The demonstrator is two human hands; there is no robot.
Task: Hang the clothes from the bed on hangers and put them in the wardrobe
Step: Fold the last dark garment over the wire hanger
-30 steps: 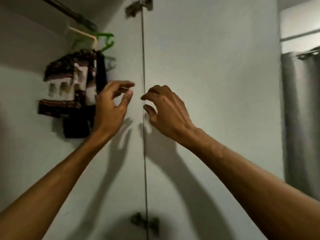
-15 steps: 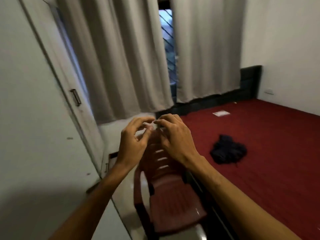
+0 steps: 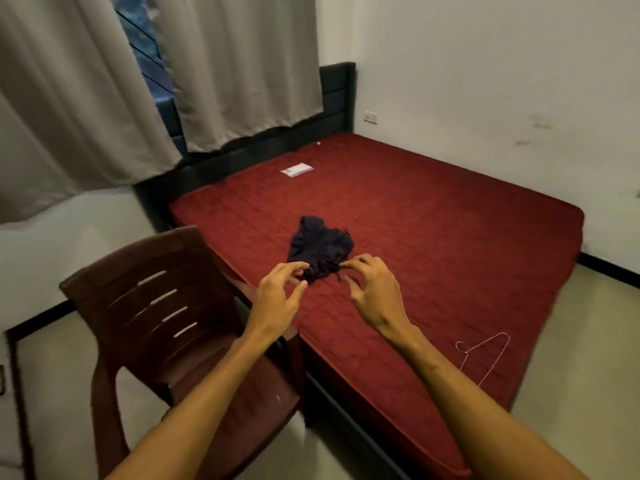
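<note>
Fetching clothes: my left hand (image 3: 277,297) and right hand (image 3: 375,296), fingers spread and empty, must pinch the dark garment (image 3: 320,249) just beyond them

Dark red plastic chair (image 3: 166,306) at left, grey curtains (image 3: 242,64) behind it, small white packet (image 3: 297,169), white wall socket (image 3: 370,117) beyond.
</note>
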